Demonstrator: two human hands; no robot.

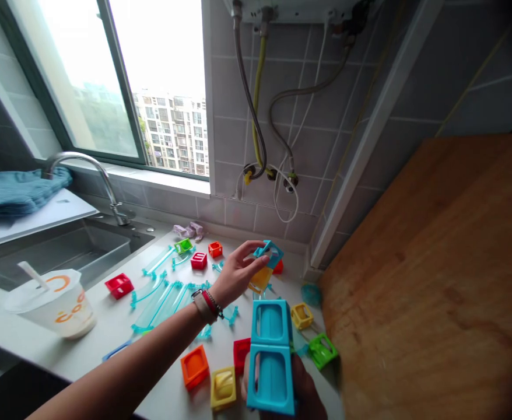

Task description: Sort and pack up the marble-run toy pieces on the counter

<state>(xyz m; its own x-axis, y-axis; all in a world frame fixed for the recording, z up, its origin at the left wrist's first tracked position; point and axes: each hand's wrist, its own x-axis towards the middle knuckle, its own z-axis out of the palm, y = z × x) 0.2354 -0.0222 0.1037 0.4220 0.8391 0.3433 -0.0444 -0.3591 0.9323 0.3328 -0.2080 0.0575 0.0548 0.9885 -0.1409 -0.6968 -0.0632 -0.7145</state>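
Note:
My left hand [238, 268] reaches across the counter, with thumb and fingers closed on a blue cube block [274, 252]. Just below that block is a yellow block [260, 279]; I cannot tell whether the two are joined. Near me, my right hand [306, 388] grips a stack of two blue hollow blocks [271, 353] upright, and the stack hides most of its fingers. A red block [241, 354], a yellow block [223, 388] and an orange block [195, 367] lie left of the stack. Right of it are another yellow block [302, 315] and a green one [322, 351].
Clear blue track pieces [162, 306] and several coloured blocks cover the counter. A lidded drink cup with a straw [66, 303] stands at the left, before the sink [107, 245] and faucet [94, 166]. A wooden board [435, 280] borders the right side. Hoses [256, 105] hang behind.

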